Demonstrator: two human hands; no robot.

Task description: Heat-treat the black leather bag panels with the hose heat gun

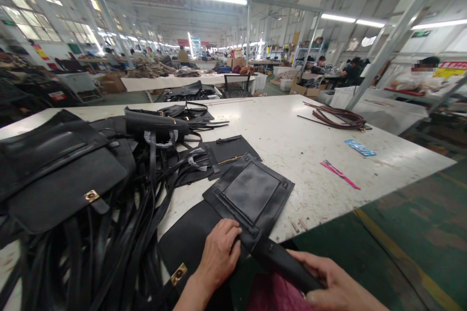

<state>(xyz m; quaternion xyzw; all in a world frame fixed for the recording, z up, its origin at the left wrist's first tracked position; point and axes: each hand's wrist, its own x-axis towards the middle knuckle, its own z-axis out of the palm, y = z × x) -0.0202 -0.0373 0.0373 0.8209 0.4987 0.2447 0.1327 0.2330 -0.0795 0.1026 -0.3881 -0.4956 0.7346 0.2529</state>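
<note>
A black leather bag panel (251, 192) with a raised square pocket lies at the table's near edge. My left hand (221, 252) rests on its lower left corner, fingers curled over the edge. My right hand (324, 277) grips a black strap piece (288, 265) that runs down from the panel's lower corner, off the table edge. Beneath my left hand spreads a black flap (189, 233) with a gold clasp (178, 274). Just behind the panel is another black piece (233, 150) with a gold zipper.
Black bags (69, 170) and many straps heap on the left of the white table (270, 126). Farther right lie brown straps (335, 117), a blue patterned packet (359, 147) and pink-handled tool (339, 174). A person (419, 75) sits beyond a slanted metal post (397, 33).
</note>
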